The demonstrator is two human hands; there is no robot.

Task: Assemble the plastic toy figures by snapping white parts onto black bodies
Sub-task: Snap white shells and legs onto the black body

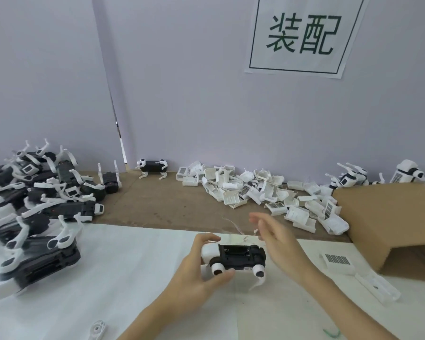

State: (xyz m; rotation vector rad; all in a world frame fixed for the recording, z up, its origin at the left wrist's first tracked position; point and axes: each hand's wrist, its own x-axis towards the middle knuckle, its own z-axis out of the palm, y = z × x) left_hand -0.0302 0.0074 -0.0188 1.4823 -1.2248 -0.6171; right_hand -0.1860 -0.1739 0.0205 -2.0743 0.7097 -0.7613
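Observation:
My left hand [198,268] grips a black toy body [241,256] with white legs and a white end piece, held above the white sheet with its open underside facing up. My right hand [272,231] hovers just behind and to the right of the toy, fingers straight and blurred, holding nothing. A heap of white shell parts [260,190] lies on the brown board behind the hands. One white shell with a barcode label [336,262] lies alone on the sheet at the right.
A large heap of black bodies with white legs [39,204] fills the left side. One figure [152,168] stands by the wall. A cardboard box [388,222] lies at the right, finished figures [353,177] behind it. A clear plastic piece [378,287] and a white leg part [97,330] lie on the sheet.

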